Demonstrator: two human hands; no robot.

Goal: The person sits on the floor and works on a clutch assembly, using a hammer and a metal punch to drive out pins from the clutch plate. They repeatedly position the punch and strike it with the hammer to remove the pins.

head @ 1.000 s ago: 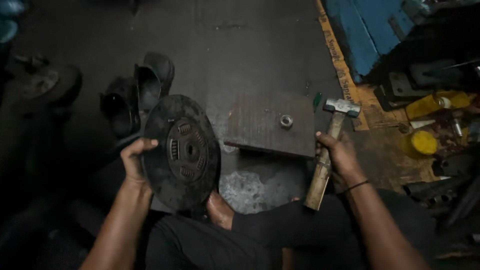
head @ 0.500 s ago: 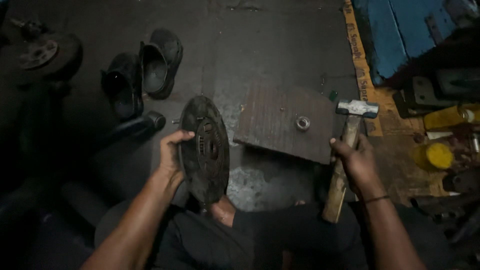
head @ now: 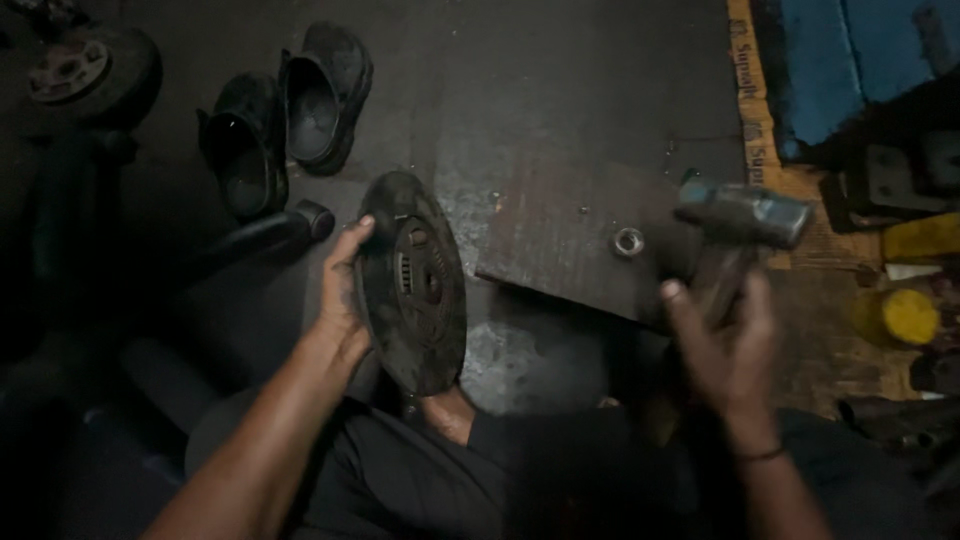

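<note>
L hand clamped on the rim of a dark, rusty clutch disc, center-left of frame; disc held nearly on edge, tilted, hub and springs facing right. Its lower edge sits just above the person's bare foot, lower center. R hand at right of frame, fingers wrapped round the wooden handle of a hammer; steel head is up at upper right, blurred. Hands well apart, each closed on its own thing.

Between them, center-right, a flat rusty steel plate lies on the concrete floor, w/ a small nut on it near the hammer head. Upper left: pair of black clogs side by side; further left a dark round wheel-like part. Right edge: yellow lid and yellow container, blue panel at top right. Person's dark trousers fill bottom of frame.
</note>
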